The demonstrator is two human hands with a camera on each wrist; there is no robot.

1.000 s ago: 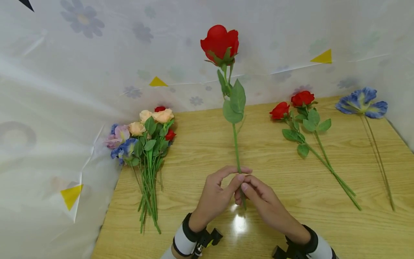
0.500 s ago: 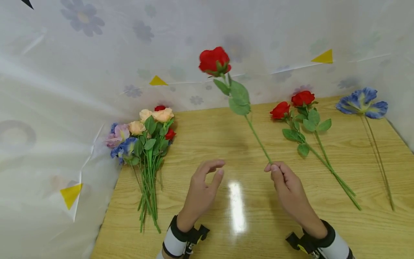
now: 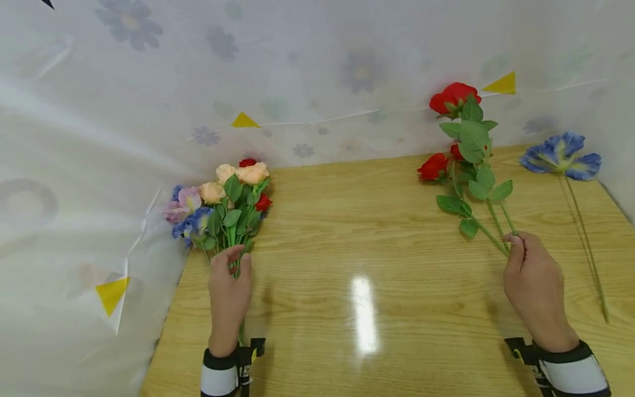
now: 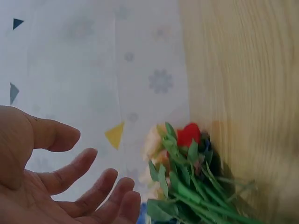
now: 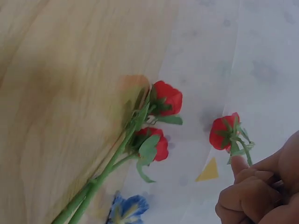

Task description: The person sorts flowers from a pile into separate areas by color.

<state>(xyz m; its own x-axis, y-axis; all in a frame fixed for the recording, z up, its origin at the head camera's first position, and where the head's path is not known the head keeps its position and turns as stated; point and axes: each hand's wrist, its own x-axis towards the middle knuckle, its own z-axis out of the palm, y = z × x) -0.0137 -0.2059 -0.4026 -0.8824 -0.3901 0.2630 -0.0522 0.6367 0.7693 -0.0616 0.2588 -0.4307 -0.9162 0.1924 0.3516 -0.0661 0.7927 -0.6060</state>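
Note:
My right hand (image 3: 534, 286) pinches the stem of a red rose (image 3: 455, 99) between thumb and fingers, its bloom tipped up and away. Below it, two more red roses (image 3: 433, 167) lie on the table with their stems crossing, partly hidden by the held rose and the hand. In the right wrist view the held rose (image 5: 224, 133) is apart from the pair. My left hand (image 3: 230, 300) hovers over the stems of a mixed bunch (image 3: 238, 204) of peach, red, blue and pink flowers. The left wrist view shows its fingers (image 4: 88, 189) spread and loosely bent, with nothing between them.
A single blue flower (image 3: 560, 157) on a thin stem lies at the right side of the wooden table (image 3: 347, 231). Behind and to the left hangs a pale flower-patterned sheet (image 3: 307, 66) with yellow triangles. A bright reflection marks the table's middle.
Both hands held the rose's stem together; the left then let go and moved left to the bunch. The right hand carried the rose rightward over the two lying roses.

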